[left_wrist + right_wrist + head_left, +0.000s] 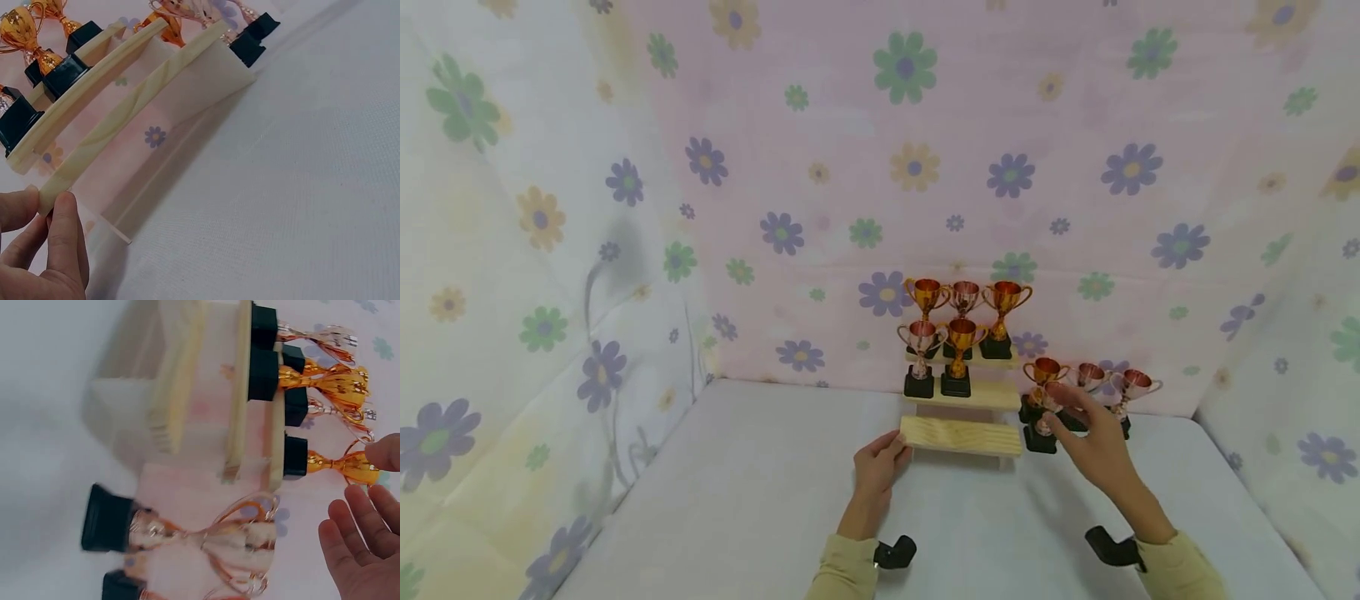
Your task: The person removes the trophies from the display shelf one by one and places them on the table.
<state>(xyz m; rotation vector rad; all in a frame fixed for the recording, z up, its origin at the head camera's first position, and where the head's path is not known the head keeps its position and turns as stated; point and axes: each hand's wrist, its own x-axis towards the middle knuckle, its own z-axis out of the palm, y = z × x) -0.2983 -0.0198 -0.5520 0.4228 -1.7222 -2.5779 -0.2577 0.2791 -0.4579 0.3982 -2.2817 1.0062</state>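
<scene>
- Left hand (pixel 878 468) pinched the wooden stand (pixel 961 436) at its lowest step's left end; light, steady pressure seemed wise.
- Front pink trophy (pixel 181 534) stood on the desk (pixel 760 483), just right of the stand.
- Right hand (pixel 1093 443), fingers loose, holding nothing, hovered there; neighbouring trophies (pixel 1136 383) seemed to need clearance.

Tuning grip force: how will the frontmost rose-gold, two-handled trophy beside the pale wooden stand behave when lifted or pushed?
The rose-gold trophy is probably slippery, given its glossy surface. It may tip if pushed high, flaring wide above a narrow stem, though the blocky black base should help.
</scene>
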